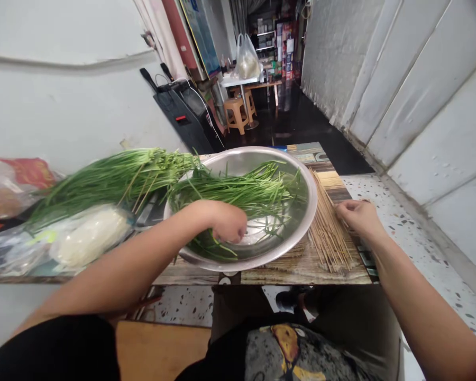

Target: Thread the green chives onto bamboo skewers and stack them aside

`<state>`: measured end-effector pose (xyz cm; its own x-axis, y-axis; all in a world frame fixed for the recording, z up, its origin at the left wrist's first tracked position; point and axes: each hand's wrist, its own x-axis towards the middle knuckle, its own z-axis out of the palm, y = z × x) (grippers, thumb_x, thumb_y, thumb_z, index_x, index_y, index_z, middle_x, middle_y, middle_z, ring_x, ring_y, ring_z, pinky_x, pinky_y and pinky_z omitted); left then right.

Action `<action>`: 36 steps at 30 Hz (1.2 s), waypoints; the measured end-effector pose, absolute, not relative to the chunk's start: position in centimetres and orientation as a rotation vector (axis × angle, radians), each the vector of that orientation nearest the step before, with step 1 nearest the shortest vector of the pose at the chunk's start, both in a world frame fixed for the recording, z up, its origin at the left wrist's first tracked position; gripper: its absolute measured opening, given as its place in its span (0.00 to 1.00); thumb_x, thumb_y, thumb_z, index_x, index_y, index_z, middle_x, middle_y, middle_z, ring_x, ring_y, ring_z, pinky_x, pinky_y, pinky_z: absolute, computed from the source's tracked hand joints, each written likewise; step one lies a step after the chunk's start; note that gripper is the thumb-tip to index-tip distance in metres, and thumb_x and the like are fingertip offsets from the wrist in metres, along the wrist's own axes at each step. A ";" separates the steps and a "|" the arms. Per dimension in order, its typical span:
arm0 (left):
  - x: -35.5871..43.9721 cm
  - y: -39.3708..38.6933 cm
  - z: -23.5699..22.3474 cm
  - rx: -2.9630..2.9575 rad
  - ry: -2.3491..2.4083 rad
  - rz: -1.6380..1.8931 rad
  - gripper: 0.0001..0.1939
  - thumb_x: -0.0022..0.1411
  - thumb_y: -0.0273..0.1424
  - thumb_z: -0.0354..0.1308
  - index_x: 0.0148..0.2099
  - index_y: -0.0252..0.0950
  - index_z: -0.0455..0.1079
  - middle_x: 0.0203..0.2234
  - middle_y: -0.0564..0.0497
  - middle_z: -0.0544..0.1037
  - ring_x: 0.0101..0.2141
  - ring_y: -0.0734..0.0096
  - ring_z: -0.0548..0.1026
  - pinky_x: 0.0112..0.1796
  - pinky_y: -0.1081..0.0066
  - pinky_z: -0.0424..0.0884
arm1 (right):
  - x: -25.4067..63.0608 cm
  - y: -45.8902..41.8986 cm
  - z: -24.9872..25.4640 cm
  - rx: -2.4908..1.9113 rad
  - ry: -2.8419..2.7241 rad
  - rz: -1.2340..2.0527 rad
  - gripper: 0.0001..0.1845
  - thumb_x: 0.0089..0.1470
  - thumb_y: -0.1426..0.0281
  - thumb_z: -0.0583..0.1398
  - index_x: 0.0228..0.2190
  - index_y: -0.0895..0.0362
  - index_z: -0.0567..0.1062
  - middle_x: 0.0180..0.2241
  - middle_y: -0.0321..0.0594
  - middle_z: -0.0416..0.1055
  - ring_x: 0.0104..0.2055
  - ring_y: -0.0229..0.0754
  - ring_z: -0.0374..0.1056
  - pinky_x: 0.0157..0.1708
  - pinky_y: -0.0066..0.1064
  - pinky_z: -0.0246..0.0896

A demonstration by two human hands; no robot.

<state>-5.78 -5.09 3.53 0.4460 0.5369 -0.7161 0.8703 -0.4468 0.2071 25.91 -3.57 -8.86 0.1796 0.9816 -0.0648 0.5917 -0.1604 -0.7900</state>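
From my end I have the long greens lying in the metal bowl, which sits on the table between its near and far edges, with a larger bundle of greens beside it toward the left. I judge the stems light, limp and a little slippery if wet, easily bruised by a hard squeeze, so I would take a few near their firmer, thicker ends with a gentle pinch. The thin sticks, spread between the bowl and the table's right edge, should be stiff and nearly weightless, apt to roll, with ends that may prick; the shaft is the safer hold. My left hand is inside the bowl on its near side, knuckles up and fingers curled under. My right hand is bent at the right edge, against or just beside the sticks. The fingertips are poorly shown on both, so I cannot tell whether either grip is clamped on anything or stands slightly apart.
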 end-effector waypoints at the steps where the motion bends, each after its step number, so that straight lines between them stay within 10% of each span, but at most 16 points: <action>1: -6.9 -5.3 3.1 2.078 1.148 -0.787 0.07 0.47 0.31 0.59 0.29 0.38 0.78 0.21 0.52 0.77 0.24 0.70 0.71 0.31 0.73 0.65 | 26.0 -3.6 -8.7 -1.818 -1.450 0.843 0.10 0.43 0.66 0.56 0.16 0.57 0.69 0.14 0.32 0.63 0.16 0.32 0.54 0.17 0.26 0.48; 24: -10.9 -7.1 0.0 2.282 1.615 -0.950 0.10 0.50 0.24 0.57 0.35 0.29 0.76 0.35 0.34 0.78 0.34 0.52 0.76 0.33 0.65 0.68 | 25.9 -3.7 -7.2 -1.129 -1.085 1.411 0.11 0.41 0.66 0.63 0.30 0.55 0.69 0.22 0.30 0.61 0.15 0.27 0.50 0.13 0.24 0.43; 32: -8.7 -8.0 2.8 2.255 1.203 -0.444 0.13 0.51 0.34 0.60 0.42 0.41 0.76 0.35 0.49 0.80 0.34 0.65 0.75 0.36 0.71 0.67 | 20.1 -6.6 -0.2 -0.973 -1.285 1.049 0.13 0.53 0.60 0.57 0.39 0.52 0.68 0.20 0.30 0.58 0.14 0.29 0.45 0.13 0.24 0.43; 36: -5.8 -3.7 4.9 2.051 1.272 0.573 0.16 0.60 0.36 0.55 0.48 0.35 0.71 0.37 0.47 0.78 0.38 0.68 0.74 0.41 0.70 0.66 | 16.1 -6.4 2.0 -0.885 -1.469 1.121 0.10 0.55 0.62 0.56 0.37 0.53 0.67 0.25 0.32 0.67 0.17 0.30 0.58 0.16 0.23 0.53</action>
<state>-5.83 -3.72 4.87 0.4338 0.9006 0.0265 0.6171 -0.3184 0.7196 16.06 -6.38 2.03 -0.1874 0.9379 0.2919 -0.0341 0.2907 -0.9562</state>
